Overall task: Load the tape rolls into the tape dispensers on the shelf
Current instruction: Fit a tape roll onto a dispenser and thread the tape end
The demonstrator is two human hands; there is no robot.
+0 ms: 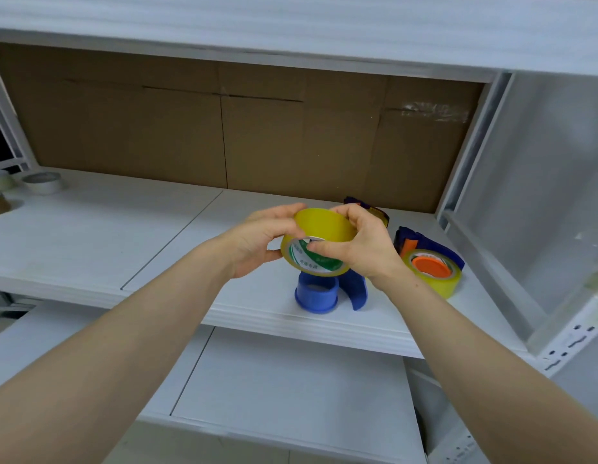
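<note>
Head view: the left hand (257, 239) and right hand (361, 244) clamp their fingers on the yellow roll (319, 241), held just above the blue dispenser (319, 293) near the shelf (123, 236) edge. Step: mounting. Next: seat the core on the hub.

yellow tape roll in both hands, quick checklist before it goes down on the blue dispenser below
1. Grip on the yellow tape roll: left hand and right hand both hold it. Ok.
2. Blue dispenser hub bare: no roll on it. Ok.
3. Roll over the hub: it is held just above it, apart, core tilted toward the camera. Not ok yet.
4. Loose tape end found: cannot tell, fingers cover part of the roll.
5. Room alongside: the loaded dispenser with the orange hub sits on the right, apart from the blue one. Ok.
6. Dispenser steady on the shelf: cannot tell.
</note>
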